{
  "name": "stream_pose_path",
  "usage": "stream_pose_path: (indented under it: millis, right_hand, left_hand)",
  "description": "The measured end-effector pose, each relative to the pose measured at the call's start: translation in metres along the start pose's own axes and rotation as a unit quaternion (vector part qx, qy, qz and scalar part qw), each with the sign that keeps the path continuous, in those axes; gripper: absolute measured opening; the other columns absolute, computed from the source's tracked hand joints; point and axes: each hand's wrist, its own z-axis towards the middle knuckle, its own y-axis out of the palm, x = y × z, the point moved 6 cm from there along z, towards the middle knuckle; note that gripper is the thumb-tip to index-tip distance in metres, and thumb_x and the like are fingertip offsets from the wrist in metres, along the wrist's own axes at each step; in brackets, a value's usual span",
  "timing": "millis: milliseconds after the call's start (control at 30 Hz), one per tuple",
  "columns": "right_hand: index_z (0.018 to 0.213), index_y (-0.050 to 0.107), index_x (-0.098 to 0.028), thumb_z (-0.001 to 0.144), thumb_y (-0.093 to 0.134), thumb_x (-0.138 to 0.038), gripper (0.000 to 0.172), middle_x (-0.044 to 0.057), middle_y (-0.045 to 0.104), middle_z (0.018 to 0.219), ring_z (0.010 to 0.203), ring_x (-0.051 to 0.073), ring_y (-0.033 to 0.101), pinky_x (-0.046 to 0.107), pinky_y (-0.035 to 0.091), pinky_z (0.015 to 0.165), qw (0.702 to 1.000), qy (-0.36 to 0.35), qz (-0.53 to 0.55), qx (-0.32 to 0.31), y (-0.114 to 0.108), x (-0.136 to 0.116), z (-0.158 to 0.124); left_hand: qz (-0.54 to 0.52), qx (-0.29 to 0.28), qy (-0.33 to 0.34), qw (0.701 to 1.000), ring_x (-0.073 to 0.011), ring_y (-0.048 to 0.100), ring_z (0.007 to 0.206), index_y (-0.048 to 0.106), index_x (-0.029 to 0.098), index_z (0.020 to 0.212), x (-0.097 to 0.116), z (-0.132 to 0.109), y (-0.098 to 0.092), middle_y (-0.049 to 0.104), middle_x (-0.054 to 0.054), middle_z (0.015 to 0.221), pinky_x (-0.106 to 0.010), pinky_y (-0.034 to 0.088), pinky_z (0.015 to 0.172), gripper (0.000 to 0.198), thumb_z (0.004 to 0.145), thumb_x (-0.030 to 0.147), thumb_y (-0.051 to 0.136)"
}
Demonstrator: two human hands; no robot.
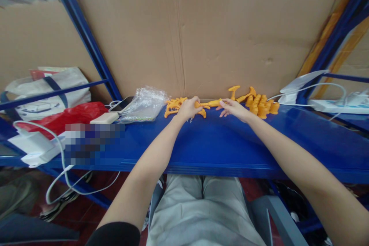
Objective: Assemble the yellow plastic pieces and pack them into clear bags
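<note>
Head view: a big sheet of brown cardboard (pixel 230 38) stands along the back edge of the blue shelf (pixel 219 146) that I sit at. Towards the shelf's left end lie a white tote bag (pixel 43 92) and, just in front of it, a red plastic bag (pixel 69 117). A crumpled clear plastic bag (pixel 144 103) sits at the back edge, left of the middle. Two heaps of orange plastic parts lie along that same edge: the left heap (pixel 173 105) just beside the clear bag, the right heap (pixel 261 104) right of the middle.

Between the heaps, my left hand (pixel 187 108) is closed in a fist around the left end of an orange rod (pixel 210 103), which lies roughly level along the back edge at the shelf's middle. My right hand (pixel 234 108) meets the rod's right end with its fingertips, the other fingers loosely spread over the shelf. I cannot tell whether it pinches the rod or only touches it.
</note>
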Motion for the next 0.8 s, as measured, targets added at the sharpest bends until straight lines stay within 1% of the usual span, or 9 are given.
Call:
stream_pose_path:
  millis: [67, 100, 167, 267, 433, 633, 800]
  right_hand:
    - [0.132, 0.051, -0.02, 0.092, 0.063, -0.037, 0.045, 0.012, 0.07, 0.117, 0.066, 0.011, 0.069, 0.022, 0.055, 0.057, 1.0, -0.025, 0.006, 0.001, -0.0024, 0.0014, 0.0013]
    - [0.134, 0.05, -0.022, 0.09, 0.066, -0.035, 0.049, 0.011, 0.069, 0.121, 0.069, 0.012, 0.07, 0.023, 0.056, 0.059, 0.999, -0.039, 0.008, 0.002, -0.0037, 0.0016, 0.0018]
    - [0.133, 0.051, -0.023, 0.086, 0.069, -0.035, 0.051, 0.011, 0.067, 0.124, 0.072, 0.012, 0.07, 0.025, 0.058, 0.063, 0.998, -0.067, 0.011, 0.002, -0.0053, 0.0011, 0.0027]
    - [0.127, 0.054, -0.023, 0.084, 0.07, -0.038, 0.049, 0.011, 0.067, 0.123, 0.072, 0.013, 0.07, 0.028, 0.058, 0.064, 0.996, -0.091, 0.016, -0.002, -0.0064, 0.0009, 0.0038]
    - [0.122, 0.057, -0.021, 0.082, 0.072, -0.037, 0.045, 0.011, 0.069, 0.118, 0.07, 0.013, 0.07, 0.026, 0.057, 0.062, 0.997, -0.082, 0.003, 0.0, -0.0067, 0.0032, 0.0047]
    - [0.122, 0.059, -0.02, 0.084, 0.07, -0.03, 0.04, 0.012, 0.068, 0.12, 0.067, 0.011, 0.069, 0.024, 0.056, 0.06, 0.998, -0.064, -0.015, 0.01, -0.0074, 0.0061, 0.0048]
    - [0.128, 0.059, -0.021, 0.083, 0.071, -0.032, 0.047, 0.012, 0.067, 0.124, 0.068, 0.012, 0.07, 0.026, 0.058, 0.061, 0.996, -0.082, -0.017, 0.013, -0.0091, 0.0068, 0.0065]
  left_hand:
    - [-0.004, 0.003, 0.004, 1.0, -0.017, 0.061, 0.068, 0.059, 0.022, 0.085, -0.0013, 0.0, 0.0005, 0.064, 0.002, 0.067, -0.023, 0.039, 0.061, 0.017, 0.078, 0.033, 0.07]
    - [-0.006, 0.004, 0.006, 1.0, -0.0167, 0.061, 0.067, 0.059, 0.022, 0.086, -0.0018, -0.0001, 0.0007, 0.063, 0.003, 0.066, -0.023, 0.038, 0.06, 0.018, 0.078, 0.034, 0.07]
    - [-0.01, 0.003, 0.008, 1.0, -0.0161, 0.059, 0.065, 0.059, 0.021, 0.087, -0.0025, -0.0002, 0.0011, 0.062, 0.003, 0.064, -0.023, 0.038, 0.06, 0.019, 0.079, 0.036, 0.069]
    - [-0.018, 0.001, 0.014, 1.0, -0.0155, 0.058, 0.064, 0.06, 0.021, 0.087, -0.0025, -0.0004, 0.0014, 0.061, 0.003, 0.064, -0.023, 0.037, 0.059, 0.019, 0.079, 0.037, 0.068]
    - [-0.021, -0.006, 0.02, 1.0, -0.0152, 0.058, 0.066, 0.06, 0.02, 0.088, -0.0024, -0.0008, 0.0022, 0.062, 0.003, 0.066, -0.022, 0.038, 0.059, 0.018, 0.08, 0.035, 0.067]
    - [-0.011, -0.033, 0.017, 0.999, -0.0176, 0.061, 0.071, 0.063, 0.019, 0.091, -0.003, -0.0025, 0.0041, 0.067, 0.0, 0.073, -0.024, 0.04, 0.062, 0.02, 0.082, 0.036, 0.066]
    - [-0.007, -0.033, 0.024, 0.999, -0.0183, 0.062, 0.074, 0.063, 0.02, 0.092, -0.0029, -0.0031, 0.0043, 0.067, -0.001, 0.074, -0.024, 0.04, 0.062, 0.02, 0.084, 0.038, 0.064]
